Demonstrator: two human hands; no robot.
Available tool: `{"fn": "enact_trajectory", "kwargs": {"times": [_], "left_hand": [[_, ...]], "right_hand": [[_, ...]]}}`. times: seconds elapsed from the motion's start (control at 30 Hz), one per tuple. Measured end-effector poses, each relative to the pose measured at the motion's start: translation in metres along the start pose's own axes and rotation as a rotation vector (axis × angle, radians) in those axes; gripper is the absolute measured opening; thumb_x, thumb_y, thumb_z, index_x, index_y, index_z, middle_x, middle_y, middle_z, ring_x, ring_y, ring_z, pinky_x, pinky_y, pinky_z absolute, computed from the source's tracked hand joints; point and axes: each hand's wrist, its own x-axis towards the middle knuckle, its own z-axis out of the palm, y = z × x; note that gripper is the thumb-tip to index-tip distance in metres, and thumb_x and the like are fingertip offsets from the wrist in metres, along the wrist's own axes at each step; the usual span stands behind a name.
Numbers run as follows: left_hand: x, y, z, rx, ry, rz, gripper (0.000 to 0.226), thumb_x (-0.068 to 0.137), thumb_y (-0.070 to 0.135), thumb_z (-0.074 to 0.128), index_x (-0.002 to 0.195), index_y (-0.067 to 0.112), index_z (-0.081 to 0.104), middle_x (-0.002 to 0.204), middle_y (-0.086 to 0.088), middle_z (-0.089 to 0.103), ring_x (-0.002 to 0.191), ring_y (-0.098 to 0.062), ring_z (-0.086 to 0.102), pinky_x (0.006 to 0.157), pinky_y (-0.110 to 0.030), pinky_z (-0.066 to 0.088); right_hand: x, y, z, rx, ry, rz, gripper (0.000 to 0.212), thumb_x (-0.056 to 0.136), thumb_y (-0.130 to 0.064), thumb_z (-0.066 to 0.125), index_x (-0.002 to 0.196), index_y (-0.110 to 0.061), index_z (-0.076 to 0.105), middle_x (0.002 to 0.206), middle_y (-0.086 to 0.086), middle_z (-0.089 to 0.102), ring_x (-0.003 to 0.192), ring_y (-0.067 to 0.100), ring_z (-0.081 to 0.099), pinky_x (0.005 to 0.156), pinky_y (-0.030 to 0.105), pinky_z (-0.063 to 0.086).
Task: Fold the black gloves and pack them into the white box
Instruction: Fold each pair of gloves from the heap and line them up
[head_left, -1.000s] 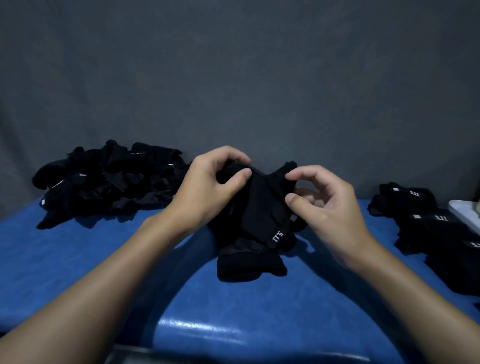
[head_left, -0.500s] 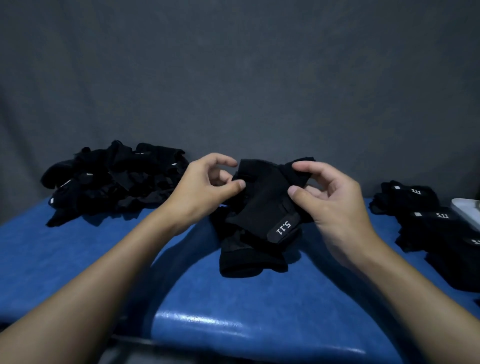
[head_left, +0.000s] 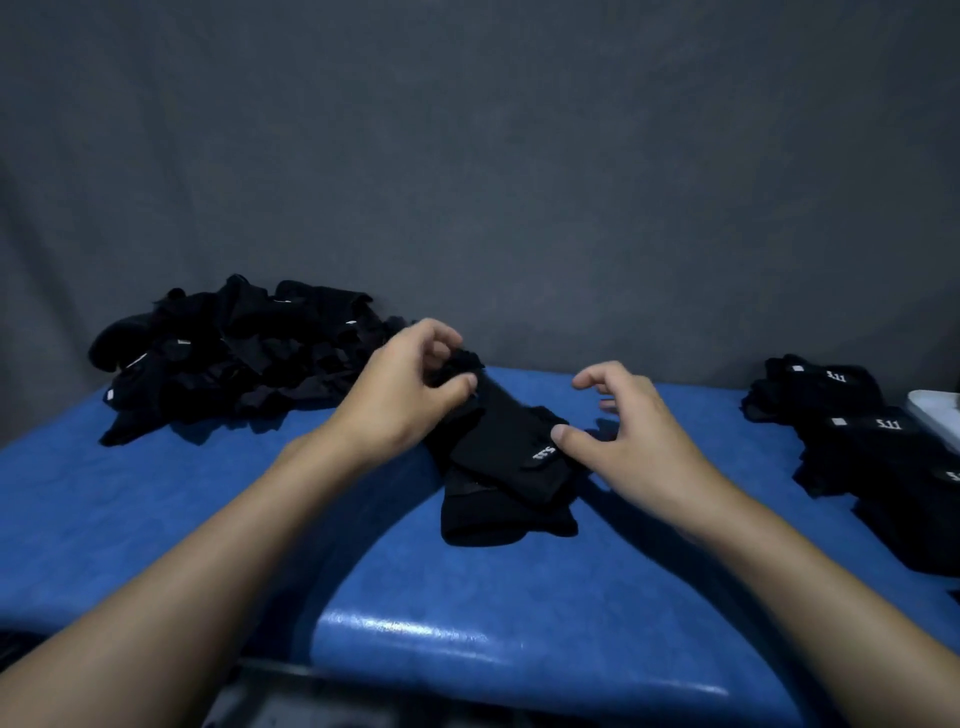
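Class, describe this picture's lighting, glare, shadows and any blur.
Head view: dim overall; a glare streak runs along the front edge of the blue table; a broad soft shadow lies beside the left forearm; the black glove pinched by the left hand and the loose pile lose detail in darkness; the right hand looks slightly motion-blurred.

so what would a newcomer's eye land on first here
At the centre of the blue padded table, the left hand pinches the far end of a black fabric glove while the right hand hovers open beside it. A tangled heap of black gloves lies at the far left, and a row of folded black gloves sits at the right.
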Motion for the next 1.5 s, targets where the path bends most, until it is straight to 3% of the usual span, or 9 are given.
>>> {"fn": "enact_trajectory", "kwargs": {"times": [0.13,0.27,0.43,0.53,0.77,1.03,1.2,1.43,1.5], "left_hand": [[-0.012,0.000,-0.005,0.246,-0.028,0.085,0.016,0.088,0.028,0.071,0.102,0.025,0.062,0.089,0.006,0.056,0.079,-0.006,0.053,0.072,-0.020,0.041],[-0.023,-0.002,-0.009,0.364,-0.137,0.089,0.009,0.091,0.037,0.065,0.097,0.030,0.063,0.072,0.004,0.056,0.064,-0.006,0.050,0.065,-0.034,0.047],[-0.033,-0.009,-0.011,0.467,-0.170,0.003,0.022,0.091,0.051,0.058,0.106,0.036,0.060,0.069,0.010,0.054,0.070,-0.008,0.054,0.064,-0.032,0.043],[-0.039,-0.008,-0.010,0.487,-0.179,-0.005,0.031,0.091,0.055,0.055,0.117,0.039,0.059,0.073,0.011,0.058,0.079,-0.012,0.058,0.070,-0.033,0.048],[-0.042,-0.004,-0.004,0.428,-0.081,0.006,0.041,0.092,0.048,0.058,0.126,0.027,0.064,0.096,0.011,0.059,0.087,-0.010,0.056,0.084,-0.034,0.050],[-0.036,0.013,-0.003,0.212,0.047,0.039,0.041,0.089,0.028,0.068,0.129,0.018,0.064,0.102,0.009,0.058,0.083,0.003,0.058,0.071,-0.001,0.037],[-0.030,0.022,-0.001,-0.091,0.039,-0.063,0.058,0.087,0.019,0.073,0.140,0.015,0.052,0.126,0.003,0.054,0.071,-0.009,0.069,0.071,-0.014,0.054],[-0.029,0.021,-0.002,-0.241,-0.049,-0.218,0.053,0.089,0.003,0.069,0.139,0.005,0.051,0.096,0.009,0.061,0.048,-0.002,0.060,0.048,-0.017,0.049],[-0.032,0.016,-0.001,-0.168,-0.116,-0.228,0.051,0.090,0.007,0.069,0.138,0.007,0.052,0.095,0.010,0.060,0.043,-0.001,0.056,0.049,-0.016,0.048]], "right_hand": [[0.005,0.009,-0.001,-0.074,-0.046,-0.029,0.024,0.089,-0.033,0.067,0.108,-0.036,0.052,0.123,-0.007,0.049,0.119,0.008,0.045,0.095,0.030,0.040],[0.010,0.013,0.000,-0.063,-0.084,-0.061,0.017,0.090,-0.032,0.065,0.106,-0.034,0.058,0.121,-0.008,0.055,0.118,0.006,0.049,0.099,0.028,0.039],[0.021,0.008,0.004,-0.001,-0.208,-0.165,0.013,0.095,-0.026,0.061,0.106,-0.031,0.065,0.117,-0.016,0.060,0.079,-0.017,0.051,0.075,0.010,0.040],[0.031,0.008,0.011,0.014,-0.262,-0.182,0.017,0.095,-0.026,0.060,0.110,-0.029,0.067,0.116,-0.019,0.065,0.107,-0.010,0.055,0.100,0.020,0.041],[0.042,0.019,0.020,-0.007,-0.343,-0.158,0.016,0.092,-0.029,0.065,0.107,-0.030,0.070,0.112,-0.017,0.065,0.105,-0.005,0.059,0.095,0.021,0.043],[0.042,0.011,0.011,0.056,-0.207,-0.210,0.018,0.089,-0.014,0.067,0.106,-0.018,0.071,0.115,-0.013,0.056,0.104,-0.009,0.054,0.090,0.003,0.033],[0.035,-0.002,0.000,0.095,-0.144,-0.227,0.025,0.089,-0.014,0.067,0.113,-0.016,0.070,0.117,-0.012,0.053,0.100,0.001,0.057,0.087,0.025,0.046],[0.023,-0.005,0.002,0.039,-0.242,-0.131,0.017,0.090,-0.027,0.067,0.106,-0.026,0.072,0.113,-0.002,0.056,0.105,0.011,0.060,0.095,0.035,0.051],[0.021,0.000,0.005,-0.038,-0.284,-0.113,0.023,0.089,-0.031,0.067,0.112,-0.028,0.069,0.114,-0.004,0.054,0.108,0.009,0.057,0.098,0.027,0.046]]}}
